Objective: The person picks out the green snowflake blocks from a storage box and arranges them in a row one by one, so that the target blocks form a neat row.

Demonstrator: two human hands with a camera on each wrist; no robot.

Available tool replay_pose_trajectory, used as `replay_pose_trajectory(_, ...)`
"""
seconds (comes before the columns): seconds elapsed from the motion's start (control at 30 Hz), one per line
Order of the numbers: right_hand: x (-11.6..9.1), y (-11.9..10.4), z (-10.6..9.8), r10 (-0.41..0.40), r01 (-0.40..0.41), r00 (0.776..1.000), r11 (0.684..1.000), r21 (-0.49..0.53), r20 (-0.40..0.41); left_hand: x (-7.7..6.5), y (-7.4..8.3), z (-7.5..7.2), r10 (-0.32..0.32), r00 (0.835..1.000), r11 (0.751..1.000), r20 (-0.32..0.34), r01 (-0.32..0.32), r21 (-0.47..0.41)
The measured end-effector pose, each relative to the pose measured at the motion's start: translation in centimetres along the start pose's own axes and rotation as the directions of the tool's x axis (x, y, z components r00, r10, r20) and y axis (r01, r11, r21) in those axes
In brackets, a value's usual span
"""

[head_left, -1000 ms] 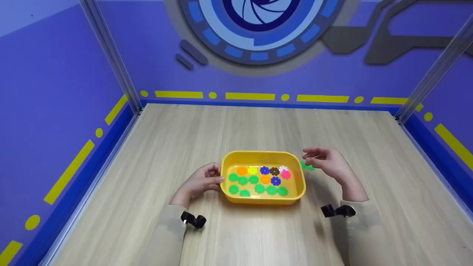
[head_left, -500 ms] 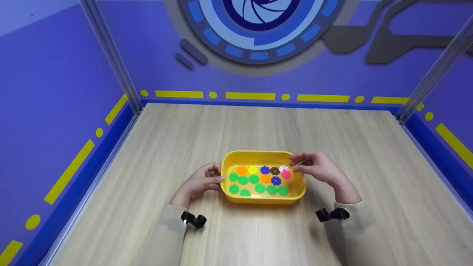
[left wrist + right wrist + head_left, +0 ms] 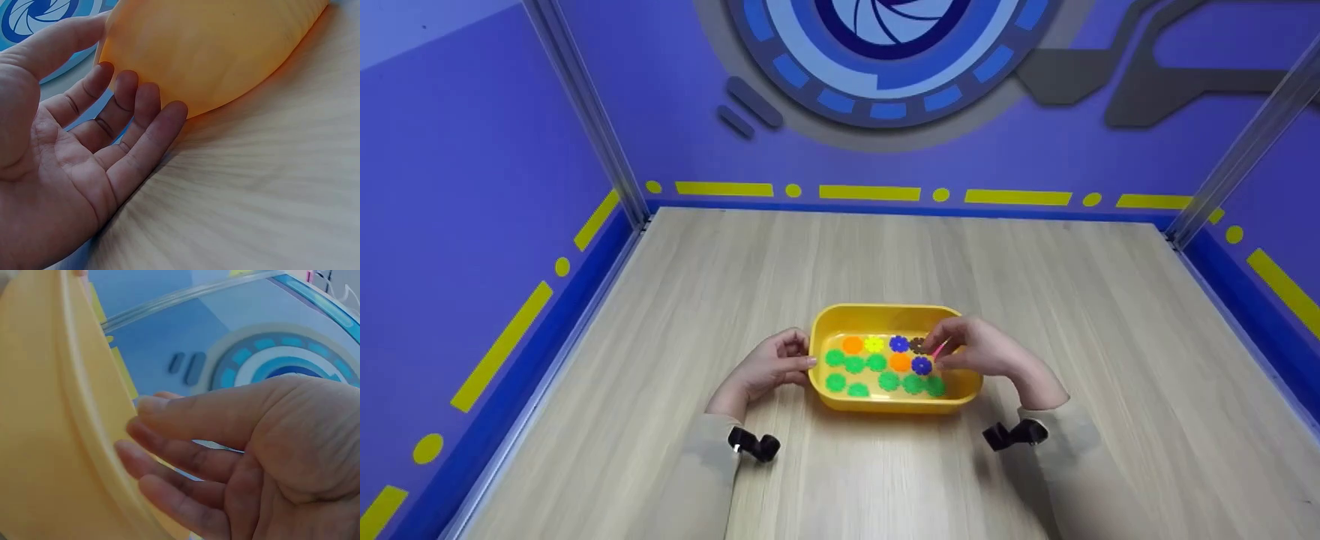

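The right hand [image 3: 979, 346] has moved over the right side of the tray [image 3: 877, 320] on the tabletop [image 3: 720, 277] and pinches the pink disc [image 3: 938, 350], now tilted and apparently clear of the other discs [image 3: 876, 363], while the left hand [image 3: 761, 369] grips the tray's left rim.

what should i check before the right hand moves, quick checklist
1. Tray resting on table: ok.
2. Left hand holding the tray's left end: ok.
3. Pink piece between the right hand's thumb and fingers: ok, seen edge-on.
4. Firm pinch: cannot tell.
5. Right hand clear of the tray: not ok, reaching over its right end.
6. Brown piece uncovered: not ok, partly hidden by the right hand.
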State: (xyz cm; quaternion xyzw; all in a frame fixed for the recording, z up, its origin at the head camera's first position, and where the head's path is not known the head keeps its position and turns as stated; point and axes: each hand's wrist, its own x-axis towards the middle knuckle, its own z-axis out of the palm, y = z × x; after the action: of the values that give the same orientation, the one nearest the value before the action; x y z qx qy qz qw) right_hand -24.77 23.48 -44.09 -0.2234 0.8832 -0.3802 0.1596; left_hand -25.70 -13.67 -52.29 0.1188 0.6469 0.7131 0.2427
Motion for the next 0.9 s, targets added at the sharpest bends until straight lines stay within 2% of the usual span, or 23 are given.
replay_pose_trajectory(0.1,0.5,-0.3,0.3,0.013,-0.009,0.998,0.998,-0.061,0.060,0.0,0.0,0.1,-0.005,1.000,1.000,-0.009,0.005,-0.007)
replay_pose_trajectory(0.23,1.0,-0.9,0.9,0.093,-0.077,0.992,0.982,-0.171,0.084,0.0,0.0,0.2,-0.009,1.000,1.000,-0.016,0.009,-0.012)
replay_pose_trajectory(0.43,1.5,-1.4,2.1,0.123,-0.083,0.988,0.931,-0.354,0.090,0.0,-0.2,0.1,0.001,1.000,1.000,0.000,-0.001,-0.011)
replay_pose_trajectory(0.57,1.6,-1.5,3.1,0.153,-0.111,0.986,0.891,-0.440,0.061,0.0,-0.1,0.1,0.002,1.000,1.000,-0.001,-0.002,-0.011)
replay_pose_trajectory(0.73,1.6,-1.3,4.1,0.098,-0.063,0.994,0.838,-0.543,0.037,0.0,0.0,0.1,-0.006,1.000,1.000,-0.011,0.006,-0.007)
replay_pose_trajectory(0.8,1.6,-1.1,4.3,0.069,-0.034,0.997,0.827,-0.561,0.041,0.0,0.0,0.1,-0.007,1.000,1.000,-0.014,0.007,-0.004)
replay_pose_trajectory(0.9,1.7,-0.9,4.4,0.044,-0.006,0.998,0.829,-0.560,0.054,-0.1,0.0,0.1,-0.005,1.000,1.000,-0.013,0.005,0.003)
